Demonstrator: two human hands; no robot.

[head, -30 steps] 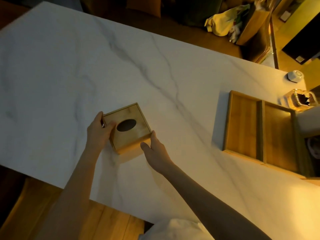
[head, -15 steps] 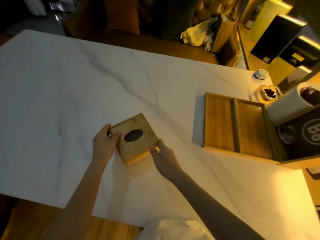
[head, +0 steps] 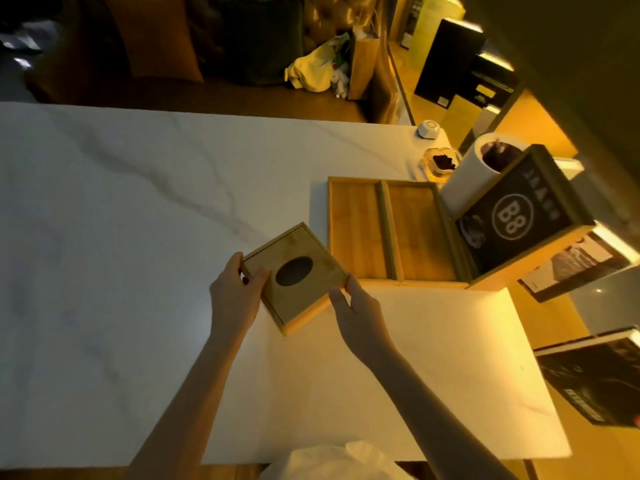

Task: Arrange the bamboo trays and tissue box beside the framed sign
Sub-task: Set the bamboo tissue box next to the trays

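Bamboo makes up three of the things on the white marble desk (head: 138,209): one square tissue box (head: 294,277) with a dark oval opening in its lid, and two shallow trays set side by side, the left tray (head: 355,230) narrower and the right tray (head: 419,230) wider, their long edges touching. Two bare hands hold the box between them. The left hand (head: 237,297) has its grip closed on the box's left corner, thumb lying on the lid and fingers wrapped over the far-left edge. The right hand (head: 358,315) presses its grip against the box's near-right side, thumb and fingertips pinching that edge. The box sits turned at an angle to the desk edge, its right corner just beside the near-left corner of the left tray; whether it rests on the desk or is lifted slightly I cannot tell. One framed sign (head: 516,216), dark with a circled "B8" mark and a bamboo-coloured frame, leans tilted at the right trays' right edge. Beyond it stand one white cylinder (head: 467,178), one small glass dish (head: 440,162) with dark contents and one small white round object (head: 428,128) near the far-right corner.
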